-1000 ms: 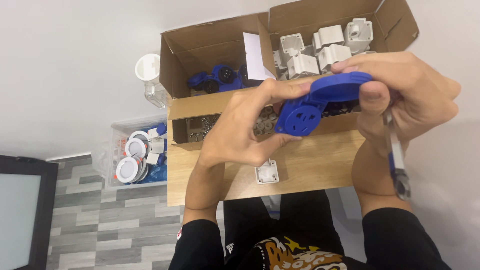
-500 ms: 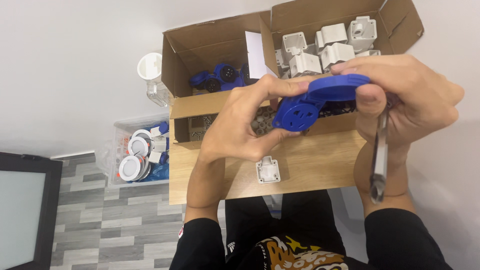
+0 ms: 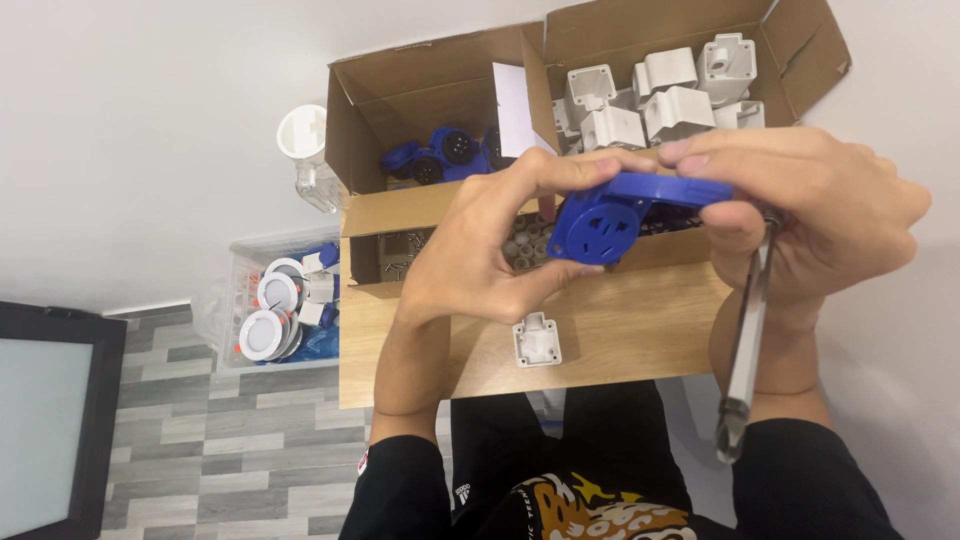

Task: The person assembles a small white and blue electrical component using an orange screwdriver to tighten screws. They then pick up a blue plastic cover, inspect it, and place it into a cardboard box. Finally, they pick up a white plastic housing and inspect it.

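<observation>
Both hands, left (image 3: pixel 490 260) and right (image 3: pixel 810 215), grip a glossy blue round socket (image 3: pixel 605 222) above the wooden surface (image 3: pixel 620 330); right also clasps a screwdriver (image 3: pixel 745 340).

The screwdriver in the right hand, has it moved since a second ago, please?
Yes. The screwdriver has swung its lower end leftward and further down, judged against the wooden board, with the right hand holding it.

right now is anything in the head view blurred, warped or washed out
Head view: even, soft light, no hard glare; the blue socket part and both hands, left hand and right hand, are fairly sharp; the screwdriver looks slightly smeared toward its lower end; the white wall is bright and featureless; wide-angle stretch shows at the edges, where the dark cabinet leans.
</observation>
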